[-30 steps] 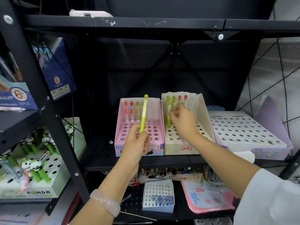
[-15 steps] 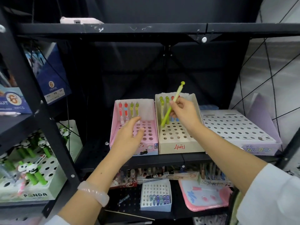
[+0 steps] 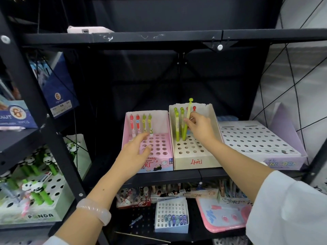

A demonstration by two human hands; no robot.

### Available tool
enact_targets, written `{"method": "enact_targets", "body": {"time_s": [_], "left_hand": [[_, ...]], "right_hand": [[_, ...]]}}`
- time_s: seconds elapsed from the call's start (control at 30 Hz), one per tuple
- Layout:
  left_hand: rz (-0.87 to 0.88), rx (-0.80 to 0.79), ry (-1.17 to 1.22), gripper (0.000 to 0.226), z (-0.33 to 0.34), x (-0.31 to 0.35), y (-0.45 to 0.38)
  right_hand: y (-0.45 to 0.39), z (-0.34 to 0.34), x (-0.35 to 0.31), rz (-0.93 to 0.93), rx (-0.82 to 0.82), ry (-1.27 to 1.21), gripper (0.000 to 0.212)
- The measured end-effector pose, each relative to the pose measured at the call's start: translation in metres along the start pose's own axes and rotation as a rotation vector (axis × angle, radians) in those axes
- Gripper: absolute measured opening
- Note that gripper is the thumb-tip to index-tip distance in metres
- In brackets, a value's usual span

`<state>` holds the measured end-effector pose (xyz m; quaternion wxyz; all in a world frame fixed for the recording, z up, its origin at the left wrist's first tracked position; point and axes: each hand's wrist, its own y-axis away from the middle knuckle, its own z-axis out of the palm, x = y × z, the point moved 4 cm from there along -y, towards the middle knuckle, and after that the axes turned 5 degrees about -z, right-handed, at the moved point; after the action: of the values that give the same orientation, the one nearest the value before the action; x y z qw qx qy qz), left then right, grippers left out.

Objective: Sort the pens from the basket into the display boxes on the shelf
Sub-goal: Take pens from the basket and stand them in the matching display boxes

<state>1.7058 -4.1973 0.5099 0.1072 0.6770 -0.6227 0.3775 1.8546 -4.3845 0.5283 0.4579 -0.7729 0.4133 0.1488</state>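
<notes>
My right hand (image 3: 198, 126) pinches a green pen (image 3: 188, 117) and holds it nearly upright with its tip in a hole of the cream display box (image 3: 194, 159). Several green and red pens stand in that box's back rows. My left hand (image 3: 136, 154) hovers with relaxed fingers over the front of the pink display box (image 3: 164, 161) and holds nothing. Two red and two green pens (image 3: 140, 123) stand in the pink box's back row. No basket is in view.
A wide lilac box (image 3: 276, 161) with empty holes sits right of the cream box. A black shelf post (image 3: 44, 121) rises at left, with panda pen boxes (image 3: 35, 200) beyond it. The shelf below holds a small white box (image 3: 171, 214) and a pink tray (image 3: 223, 216).
The green pen passed from my left hand to my right, which then stood it up and lowered its tip into the cream box. My empty left hand dropped over the pink box.
</notes>
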Motion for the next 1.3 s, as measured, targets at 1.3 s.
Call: {"method": "enact_targets", "body": {"time_s": [1.3], "left_hand": [[0.294,-0.644,-0.068,0.038,0.300,0.113,0.161]], "right_hand": [[0.389,-0.109,0.228,0.570,-1.263,0.189,0.062]]}}
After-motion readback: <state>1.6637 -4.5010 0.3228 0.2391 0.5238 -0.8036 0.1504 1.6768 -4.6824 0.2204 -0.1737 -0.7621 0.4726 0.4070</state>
